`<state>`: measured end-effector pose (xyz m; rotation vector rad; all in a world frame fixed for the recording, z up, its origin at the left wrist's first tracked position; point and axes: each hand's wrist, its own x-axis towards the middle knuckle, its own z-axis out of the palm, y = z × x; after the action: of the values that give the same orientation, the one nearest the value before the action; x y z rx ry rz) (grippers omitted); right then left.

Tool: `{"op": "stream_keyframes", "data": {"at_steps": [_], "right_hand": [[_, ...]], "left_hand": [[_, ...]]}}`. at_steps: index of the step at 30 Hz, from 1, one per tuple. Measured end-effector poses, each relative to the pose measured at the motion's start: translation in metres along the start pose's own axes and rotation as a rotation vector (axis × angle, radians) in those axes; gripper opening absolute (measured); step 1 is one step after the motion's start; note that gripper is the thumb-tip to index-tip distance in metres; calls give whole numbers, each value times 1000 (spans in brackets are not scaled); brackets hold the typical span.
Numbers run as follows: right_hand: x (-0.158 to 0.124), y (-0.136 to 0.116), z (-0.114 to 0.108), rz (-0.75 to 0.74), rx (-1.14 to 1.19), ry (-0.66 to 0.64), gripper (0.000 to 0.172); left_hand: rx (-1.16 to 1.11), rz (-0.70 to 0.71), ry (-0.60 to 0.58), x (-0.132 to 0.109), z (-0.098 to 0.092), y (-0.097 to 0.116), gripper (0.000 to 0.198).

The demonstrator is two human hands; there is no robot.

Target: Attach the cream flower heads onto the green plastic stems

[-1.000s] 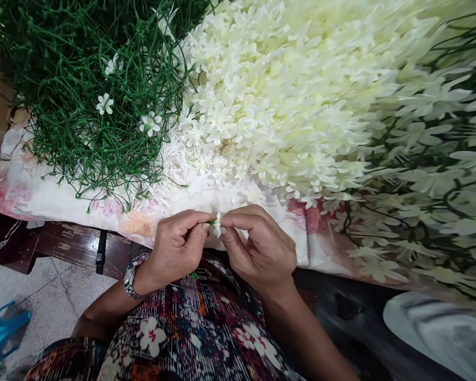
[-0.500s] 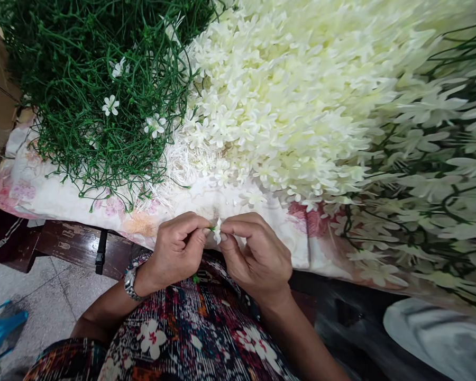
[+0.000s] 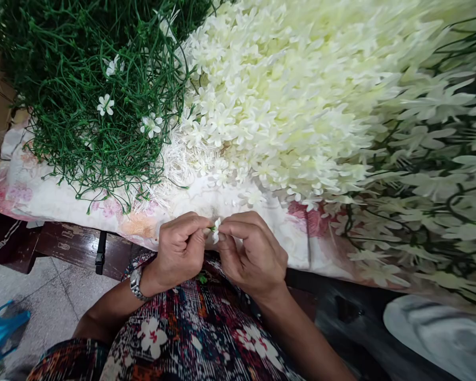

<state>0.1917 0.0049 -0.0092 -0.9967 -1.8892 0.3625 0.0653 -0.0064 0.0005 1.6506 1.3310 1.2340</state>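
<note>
My left hand [image 3: 179, 248] and my right hand [image 3: 250, 251] meet at the table's near edge, over my lap. Both are closed in a pinch. Between the fingertips sits a small white plastic flower [image 3: 216, 227] on a thin green stem tip; the left fingers pinch the stem end, the right fingers pinch the flower. A heap of loose cream-white flowers [image 3: 285, 95] lies just beyond my hands. To its left is a tangle of bare green stems [image 3: 91, 95] with a few flowers fitted on.
A floral cloth [image 3: 43, 196] covers the dark wooden table [image 3: 71, 246]. Finished stems with white flowers [image 3: 432, 180] pile up at the right. A blue object [image 3: 2, 330] lies on the tiled floor at lower left. White fabric [image 3: 440, 330] shows at lower right.
Both hands stay pinched together on the flower. They have shifted slightly and the right hand has drawn a little closer to the left.
</note>
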Motion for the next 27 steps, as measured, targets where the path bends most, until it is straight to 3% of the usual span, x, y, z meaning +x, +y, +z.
{"op": "stream_keyframes", "data": {"at_steps": [17,27], "right_hand": [[3,3,4,-89,-18,11,20],[14,4,-17,-11,-25,-19,27]], "left_hand": [[-3,-18,39,5,2,0,15],[-305,-219,23,3,-6,-4,8]]}}
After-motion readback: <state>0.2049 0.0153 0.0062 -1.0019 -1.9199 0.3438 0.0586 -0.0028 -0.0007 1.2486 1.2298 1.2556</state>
